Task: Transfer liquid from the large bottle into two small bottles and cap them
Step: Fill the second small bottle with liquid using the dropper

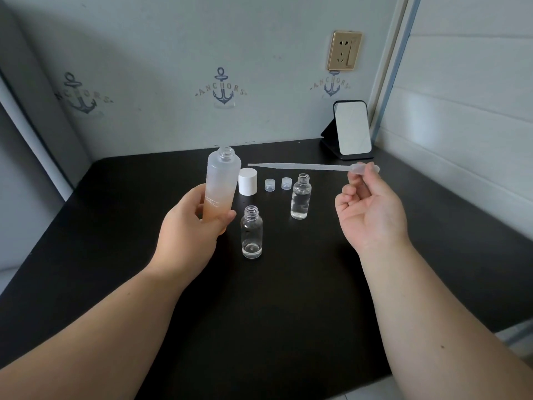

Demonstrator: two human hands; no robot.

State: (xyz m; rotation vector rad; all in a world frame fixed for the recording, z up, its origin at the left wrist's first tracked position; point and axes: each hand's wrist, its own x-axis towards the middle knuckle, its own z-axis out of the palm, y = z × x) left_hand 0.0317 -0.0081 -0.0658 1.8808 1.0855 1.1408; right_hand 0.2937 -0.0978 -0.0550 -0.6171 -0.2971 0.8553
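Observation:
My left hand [191, 223] grips the lower part of the large frosted bottle [221, 180], which is uncapped and held upright above the black table [115, 255]. My right hand [372, 209] pinches the bulb of a clear plastic pipette [311, 167], held level with its tip pointing left toward the large bottle's neck. Two small clear bottles stand open on the table: the near one [251, 232] holds a little liquid at its bottom, the far one [300, 196] is mostly full. The large white cap [247, 181] and two small clear caps [270, 185] [286, 183] stand behind them.
A small mirror [351, 131] on a black stand sits at the back right corner. A wall with anchor prints and a socket [344, 50] runs behind the table, and a white panelled wall closes the right side.

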